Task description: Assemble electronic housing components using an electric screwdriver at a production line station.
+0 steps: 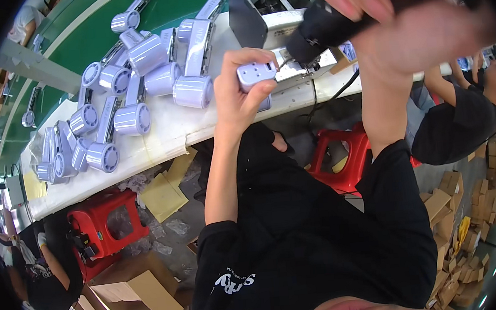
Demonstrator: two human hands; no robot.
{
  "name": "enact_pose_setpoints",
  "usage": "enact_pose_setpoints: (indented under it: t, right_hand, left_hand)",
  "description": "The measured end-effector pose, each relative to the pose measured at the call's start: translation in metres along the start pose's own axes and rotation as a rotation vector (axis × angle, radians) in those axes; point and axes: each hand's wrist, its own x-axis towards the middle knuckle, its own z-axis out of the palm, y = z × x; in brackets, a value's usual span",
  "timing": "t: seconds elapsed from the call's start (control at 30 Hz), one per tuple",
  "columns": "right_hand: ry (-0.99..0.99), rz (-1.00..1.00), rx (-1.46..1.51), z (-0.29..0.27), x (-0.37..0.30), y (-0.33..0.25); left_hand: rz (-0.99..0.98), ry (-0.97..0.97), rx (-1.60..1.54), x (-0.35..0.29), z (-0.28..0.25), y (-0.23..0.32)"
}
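Note:
My left hand point(234, 94) is closed around a pale lilac handheld fan point(257, 75). The fan's end face, with small holes and a dark slot, is turned up toward me. In my right hand point(414, 37), partly blurred by motion, is a black electric screwdriver point(321, 29) that slants down to the left. Its thin bit reaches the edge of that end face; whether it sits in a hole I cannot tell. Many more lilac handheld fans point(193, 90) lie heaped on the white-covered table point(164, 136), left of my left hand.
A white-and-black machine point(275, 25) with an open top stands behind the screwdriver. Past the fans runs a green conveyor belt point(181, 1). Red stools point(104, 226) and cardboard boxes point(139, 294) are on the floor. Another person point(457, 119) works at the right.

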Motion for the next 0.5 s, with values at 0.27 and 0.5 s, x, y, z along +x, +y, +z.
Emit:
enact_pose_setpoints:
  t: [0.27, 0.5]
  right_hand:
    - [-0.118, 0.101, 0.013, 0.025, 0.002, 0.039]
    - [-0.18, 0.165, 0.007, 0.029, 0.007, 0.041]
  left_hand:
    - [-0.144, 0.013, 0.075, -0.01, -0.008, -0.003]
    - [-0.113, 0.0, 0.117, -0.005, -0.007, -0.001]
